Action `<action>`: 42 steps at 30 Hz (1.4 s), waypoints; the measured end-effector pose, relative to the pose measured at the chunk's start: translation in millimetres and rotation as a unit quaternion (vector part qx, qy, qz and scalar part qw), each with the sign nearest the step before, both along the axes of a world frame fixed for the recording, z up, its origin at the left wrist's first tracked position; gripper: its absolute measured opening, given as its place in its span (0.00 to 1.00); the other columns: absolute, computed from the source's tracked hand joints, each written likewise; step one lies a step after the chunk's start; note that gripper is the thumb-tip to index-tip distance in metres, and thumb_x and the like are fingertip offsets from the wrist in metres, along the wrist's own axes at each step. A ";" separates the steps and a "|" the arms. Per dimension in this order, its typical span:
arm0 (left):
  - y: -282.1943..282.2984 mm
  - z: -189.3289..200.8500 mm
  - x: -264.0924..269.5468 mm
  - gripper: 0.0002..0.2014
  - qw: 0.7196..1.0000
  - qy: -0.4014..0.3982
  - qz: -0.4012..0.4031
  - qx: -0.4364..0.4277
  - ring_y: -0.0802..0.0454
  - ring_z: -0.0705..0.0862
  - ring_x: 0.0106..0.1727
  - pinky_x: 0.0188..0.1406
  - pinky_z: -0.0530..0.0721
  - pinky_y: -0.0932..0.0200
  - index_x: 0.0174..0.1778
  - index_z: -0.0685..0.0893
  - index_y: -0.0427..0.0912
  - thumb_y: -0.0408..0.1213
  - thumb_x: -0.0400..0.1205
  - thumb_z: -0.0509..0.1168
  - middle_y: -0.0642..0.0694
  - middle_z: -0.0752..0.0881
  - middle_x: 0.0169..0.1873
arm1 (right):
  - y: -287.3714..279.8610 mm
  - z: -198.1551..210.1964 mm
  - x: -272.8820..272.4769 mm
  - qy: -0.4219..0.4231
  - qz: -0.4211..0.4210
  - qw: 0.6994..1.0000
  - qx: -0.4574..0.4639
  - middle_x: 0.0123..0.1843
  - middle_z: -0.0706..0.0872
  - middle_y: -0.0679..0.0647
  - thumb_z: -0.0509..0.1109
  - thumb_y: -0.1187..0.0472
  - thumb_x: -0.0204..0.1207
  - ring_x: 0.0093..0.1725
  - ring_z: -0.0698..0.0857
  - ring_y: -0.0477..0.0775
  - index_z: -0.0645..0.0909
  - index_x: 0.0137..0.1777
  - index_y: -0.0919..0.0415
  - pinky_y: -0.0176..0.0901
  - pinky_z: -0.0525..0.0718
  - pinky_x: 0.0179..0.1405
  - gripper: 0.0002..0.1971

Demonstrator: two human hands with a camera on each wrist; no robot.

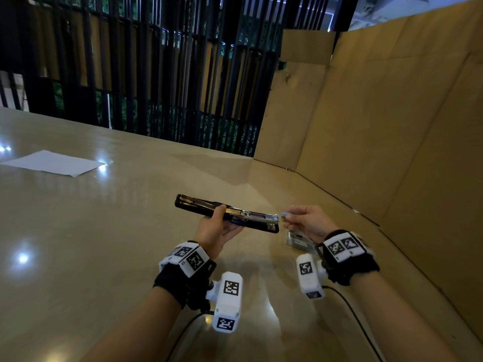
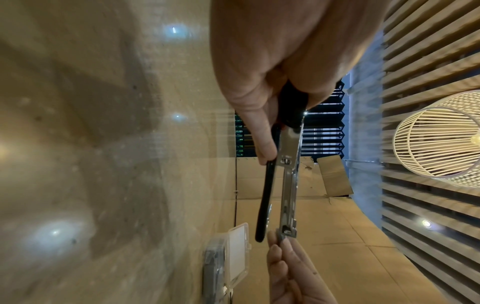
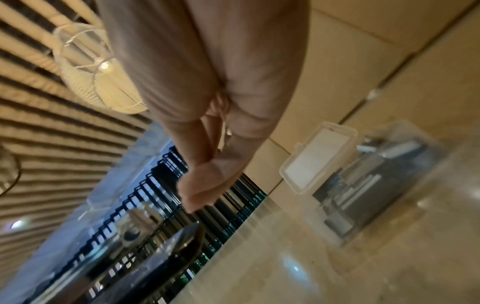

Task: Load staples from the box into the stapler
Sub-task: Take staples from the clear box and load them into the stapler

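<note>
A cardboard wall (image 1: 392,126) closes off the right side and the far right corner of the table (image 1: 117,231), so the hands have little room to pass there. The open clear box (image 1: 296,240) sits on the table just below the right hand (image 1: 304,222), near that wall. To the left the tabletop runs wide, with only a paper sheet (image 1: 52,163) lying far off, and black bars (image 1: 143,74) stand beyond the far edge.

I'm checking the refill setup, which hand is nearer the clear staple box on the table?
Right. The right hand hovers just above the staple box, pinching a staple strip. The left hand is farther left, holding the opened stapler.
</note>
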State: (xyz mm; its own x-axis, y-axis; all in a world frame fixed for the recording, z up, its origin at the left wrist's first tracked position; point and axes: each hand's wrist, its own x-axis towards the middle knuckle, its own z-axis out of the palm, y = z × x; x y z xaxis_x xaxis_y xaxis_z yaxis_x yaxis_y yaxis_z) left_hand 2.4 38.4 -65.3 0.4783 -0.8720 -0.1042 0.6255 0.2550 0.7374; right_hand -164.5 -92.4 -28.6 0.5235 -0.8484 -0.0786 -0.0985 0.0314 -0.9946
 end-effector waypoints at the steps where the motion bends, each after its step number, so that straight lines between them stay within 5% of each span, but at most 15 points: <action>1: 0.0 -0.3 -0.3 0.11 1.000 -0.002 -0.002 0.001 0.43 0.85 0.42 0.33 0.89 0.61 0.41 0.76 0.34 0.35 0.86 0.54 0.33 0.85 0.41 | 2.7 1.3 0.8 0.007 0.003 1.000 -0.021 0.35 0.82 0.63 0.61 0.79 0.77 0.16 0.84 0.42 0.77 0.58 0.77 0.27 0.83 0.18 0.11; 4: -0.3 -1.9 -0.4 0.11 1.000 -0.004 -0.005 0.006 0.43 0.86 0.42 0.36 0.89 0.60 0.41 0.76 0.35 0.36 0.86 0.54 0.33 0.85 0.41 | 9.6 6.7 3.1 0.022 0.006 0.995 -0.093 0.33 0.82 0.61 0.61 0.71 0.80 0.14 0.80 0.41 0.79 0.54 0.77 0.27 0.77 0.13 0.09; 10: -0.7 -1.0 -1.6 0.11 1.000 -0.009 -0.020 0.002 0.44 0.85 0.42 0.37 0.89 0.60 0.42 0.76 0.35 0.36 0.86 0.53 0.33 0.85 0.41 | 19.8 13.9 8.7 0.110 -0.025 0.957 -0.266 0.20 0.78 0.45 0.62 0.60 0.81 0.14 0.70 0.39 0.79 0.29 0.54 0.32 0.68 0.17 0.17; 14: -1.4 -1.7 -1.6 0.10 1.000 -0.009 -0.022 -0.001 0.44 0.86 0.42 0.35 0.89 0.61 0.44 0.76 0.35 0.36 0.86 0.54 0.33 0.85 0.42 | 25.6 17.5 10.4 0.099 -0.016 0.955 -0.280 0.29 0.81 0.49 0.66 0.62 0.78 0.23 0.73 0.43 0.85 0.44 0.61 0.27 0.73 0.19 0.07; 18: -2.4 -1.9 -1.0 0.09 1.000 -0.007 -0.021 -0.008 0.43 0.85 0.42 0.35 0.89 0.61 0.51 0.74 0.33 0.36 0.86 0.54 0.33 0.84 0.42 | 29.2 19.4 12.2 0.078 0.013 0.964 -0.253 0.32 0.82 0.55 0.68 0.75 0.73 0.23 0.80 0.44 0.83 0.55 0.74 0.25 0.81 0.23 0.11; 22: -3.9 -1.6 -1.7 0.10 1.000 -0.010 -0.027 -0.013 0.44 0.85 0.42 0.36 0.89 0.60 0.54 0.73 0.32 0.37 0.86 0.54 0.33 0.84 0.42 | 36.7 21.3 16.5 0.076 0.036 0.966 -0.246 0.34 0.84 0.58 0.67 0.80 0.71 0.20 0.84 0.37 0.84 0.47 0.71 0.24 0.85 0.26 0.09; 26: -5.2 -1.5 -2.1 0.11 0.999 -0.014 -0.030 -0.012 0.44 0.86 0.42 0.38 0.89 0.60 0.56 0.73 0.32 0.37 0.86 0.53 0.33 0.85 0.43 | 42.8 22.6 18.5 0.083 0.059 0.965 -0.241 0.32 0.84 0.59 0.67 0.77 0.74 0.15 0.82 0.41 0.84 0.39 0.61 0.29 0.81 0.14 0.11; 31: -5.9 -0.3 -2.1 0.12 0.999 -0.011 -0.029 -0.012 0.44 0.85 0.42 0.39 0.89 0.60 0.56 0.74 0.31 0.37 0.86 0.53 0.32 0.85 0.43 | 45.8 22.5 19.9 0.086 0.065 0.969 -0.223 0.31 0.85 0.61 0.64 0.77 0.76 0.17 0.84 0.42 0.85 0.49 0.67 0.29 0.82 0.16 0.10; 34: -5.4 0.2 -2.3 0.12 0.999 -0.008 -0.029 -0.010 0.44 0.86 0.42 0.38 0.89 0.61 0.53 0.75 0.31 0.37 0.86 0.53 0.32 0.85 0.43 | 45.9 22.8 19.9 0.088 0.055 0.970 -0.220 0.33 0.86 0.62 0.64 0.78 0.75 0.20 0.86 0.43 0.85 0.43 0.62 0.29 0.85 0.22 0.13; 38: -5.1 1.6 -3.5 0.11 1.000 0.003 -0.027 -0.008 0.44 0.85 0.41 0.34 0.89 0.62 0.44 0.76 0.34 0.37 0.86 0.53 0.33 0.85 0.41 | 45.8 23.3 18.3 0.112 0.048 0.967 -0.225 0.32 0.87 0.61 0.65 0.77 0.74 0.21 0.84 0.44 0.84 0.51 0.70 0.30 0.84 0.25 0.10; 42: -4.3 1.7 -3.3 0.11 0.999 0.007 -0.031 -0.005 0.44 0.85 0.41 0.33 0.89 0.62 0.47 0.76 0.32 0.37 0.86 0.53 0.32 0.85 0.41 | 47.3 23.8 16.8 0.107 0.041 0.966 -0.233 0.30 0.86 0.60 0.71 0.73 0.72 0.19 0.81 0.42 0.85 0.49 0.68 0.28 0.82 0.22 0.08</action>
